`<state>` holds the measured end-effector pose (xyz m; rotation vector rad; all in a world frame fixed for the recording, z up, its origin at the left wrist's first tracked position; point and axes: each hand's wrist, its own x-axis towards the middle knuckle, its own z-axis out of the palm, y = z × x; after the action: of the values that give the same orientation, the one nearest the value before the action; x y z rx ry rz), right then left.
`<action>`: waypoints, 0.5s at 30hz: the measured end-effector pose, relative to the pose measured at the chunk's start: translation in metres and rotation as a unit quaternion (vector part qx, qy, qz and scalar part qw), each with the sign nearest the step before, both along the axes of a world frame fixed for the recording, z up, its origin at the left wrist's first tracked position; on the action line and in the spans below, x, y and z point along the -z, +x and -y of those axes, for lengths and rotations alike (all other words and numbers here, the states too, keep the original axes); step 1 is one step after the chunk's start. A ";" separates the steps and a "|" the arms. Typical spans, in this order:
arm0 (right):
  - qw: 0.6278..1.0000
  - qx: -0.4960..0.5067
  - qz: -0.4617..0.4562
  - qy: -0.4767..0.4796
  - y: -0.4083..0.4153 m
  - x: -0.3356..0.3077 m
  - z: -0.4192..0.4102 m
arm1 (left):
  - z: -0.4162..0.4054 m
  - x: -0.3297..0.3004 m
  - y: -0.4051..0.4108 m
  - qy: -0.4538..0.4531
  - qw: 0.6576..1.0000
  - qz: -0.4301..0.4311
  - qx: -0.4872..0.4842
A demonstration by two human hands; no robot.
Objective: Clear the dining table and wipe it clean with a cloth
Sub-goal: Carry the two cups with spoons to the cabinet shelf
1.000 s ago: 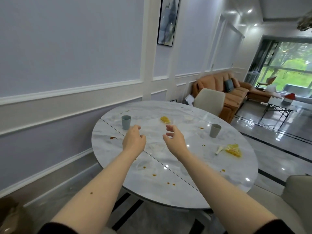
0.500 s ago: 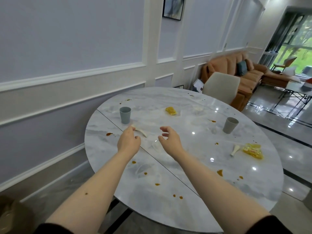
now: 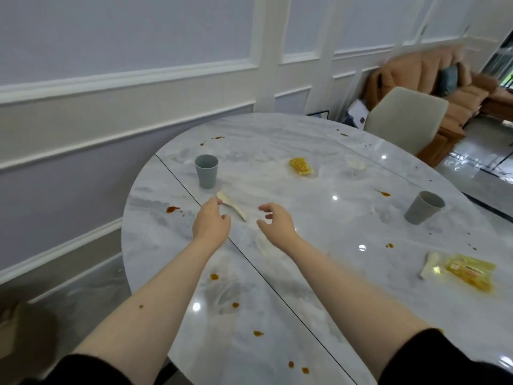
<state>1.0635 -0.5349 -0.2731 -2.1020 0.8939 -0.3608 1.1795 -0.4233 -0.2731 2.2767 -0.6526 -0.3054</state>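
A round grey marble table (image 3: 277,134) carries brown sauce spots. A cream spoon (image 3: 232,207) lies near the table's left side, just in front of a blue-grey cup (image 3: 206,171). My left hand (image 3: 211,221) hovers at the spoon's near end, fingers loosely curled, holding nothing. My right hand (image 3: 274,221) hovers to the right of the spoon, fingers curled and apart, empty. A second grey cup (image 3: 423,207) stands at the right. Yellow wrappers lie at the back (image 3: 300,167) and at the right (image 3: 469,270), the latter beside another cream spoon (image 3: 429,263).
A beige chair (image 3: 404,118) stands at the table's far side, with an orange sofa (image 3: 433,70) behind it. A panelled wall runs along the left. A small clear dish (image 3: 355,163) sits near the back wrapper.
The view has come closer and tilted down over the table. Both hands have reached forward toward the cream spoon, which was hidden behind the left hand a second ago.
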 end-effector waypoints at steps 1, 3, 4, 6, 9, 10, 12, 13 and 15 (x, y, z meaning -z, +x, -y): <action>1.000 -0.004 -0.008 -0.001 0.007 0.007 0.005 | 0.006 0.005 0.006 0.001 1.000 0.000 0.000; 1.000 -0.010 -0.023 -0.006 0.019 0.018 0.012 | 0.015 0.014 0.016 0.001 1.000 -0.003 -0.002; 0.999 -0.010 -0.033 -0.007 0.027 0.026 0.017 | 0.022 0.020 0.024 0.003 1.000 -0.006 -0.006; 0.998 -0.009 -0.053 -0.014 0.043 0.039 0.025 | 0.033 0.032 0.039 0.005 1.000 -0.015 -0.016; 0.996 -0.009 -0.086 -0.023 0.068 0.056 0.036 | 0.049 0.045 0.064 -0.009 0.999 -0.019 -0.031; 0.995 -0.009 -0.099 -0.027 0.080 0.064 0.040 | 0.056 0.051 0.076 -0.015 0.999 -0.014 -0.037; 0.991 -0.017 -0.126 -0.041 0.094 0.073 0.045 | 0.064 0.055 0.090 -0.035 0.998 0.002 -0.048; 0.989 -0.022 -0.140 -0.052 0.101 0.078 0.046 | 0.068 0.057 0.098 -0.047 0.998 0.005 -0.052; 0.983 -0.030 -0.166 -0.078 0.118 0.088 0.053 | 0.081 0.064 0.118 -0.059 0.996 0.003 -0.068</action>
<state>1.1810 -0.5879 -0.3611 -2.3717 1.0161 -0.0473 1.2976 -0.5043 -0.3373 2.1973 -0.5027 -0.1899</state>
